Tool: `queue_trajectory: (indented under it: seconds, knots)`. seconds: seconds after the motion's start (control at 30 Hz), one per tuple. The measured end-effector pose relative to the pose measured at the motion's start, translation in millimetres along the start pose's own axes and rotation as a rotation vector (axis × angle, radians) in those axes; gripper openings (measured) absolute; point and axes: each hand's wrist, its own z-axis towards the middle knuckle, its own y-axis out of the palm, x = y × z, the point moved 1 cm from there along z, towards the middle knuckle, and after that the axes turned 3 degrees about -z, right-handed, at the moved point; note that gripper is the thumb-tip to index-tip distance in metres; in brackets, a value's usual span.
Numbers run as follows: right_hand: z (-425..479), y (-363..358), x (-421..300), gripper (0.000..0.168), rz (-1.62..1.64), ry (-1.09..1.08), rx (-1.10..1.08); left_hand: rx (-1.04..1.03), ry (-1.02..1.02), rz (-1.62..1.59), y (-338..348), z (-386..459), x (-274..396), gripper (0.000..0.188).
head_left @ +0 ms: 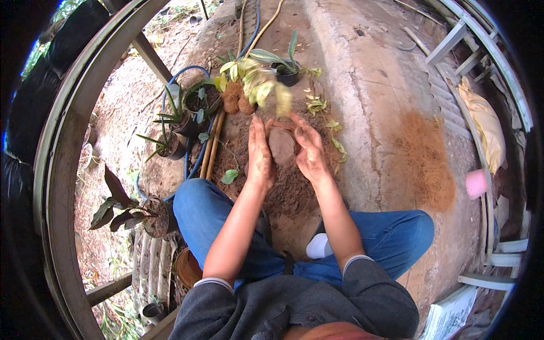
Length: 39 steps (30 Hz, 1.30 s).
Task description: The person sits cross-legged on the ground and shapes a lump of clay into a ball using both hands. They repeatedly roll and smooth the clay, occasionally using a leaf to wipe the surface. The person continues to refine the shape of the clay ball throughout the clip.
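Note:
Between my two palms is a rounded lump of damp brown soil (282,146). My left hand (259,155) presses flat along its left side, fingers pointing away from me. On the other side my right hand (312,148) curves around it with bent, soil-stained fingers. A plant with yellow-green leaves (265,87), blurred, extends beyond my fingertips and seems to rise from the lump; its base is hidden. Loose dark soil (293,191) is heaped on the ground under my wrists. Fibre-wrapped balls (232,97) sit just past my left fingertips.
Potted plants (170,144), a blue hose (187,157) and bamboo poles (212,146) lie to the left. A black pot (287,73) stands ahead. Rightward are a leafy vine (338,144), loose brown fibre (420,161), a pink cup (476,184) and a tan sack (484,125).

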Motion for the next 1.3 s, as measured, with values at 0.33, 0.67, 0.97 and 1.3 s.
queue_trajectory:
  seconds: [0.33,0.67,0.97,1.3]
  knots:
    - [-3.2,4.6,23.6,0.022,-0.057,-0.165,0.296,0.005,0.157,0.129,-3.7,3.4,-23.0,0.066]
    - [-3.1,2.0,6.2,0.033,-0.423,-0.390,0.281,-0.336,0.026,-0.144,-6.5,1.8,-21.1,0.074]
    - [-4.9,-4.4,10.5,0.026,0.062,-0.196,0.224,-0.340,-0.056,-0.229,-4.0,1.4,-17.2,0.070]
    - [-5.4,-1.9,7.6,0.027,0.128,-0.171,0.122,-0.286,-0.069,-0.233,-8.8,6.4,-19.0,0.064]
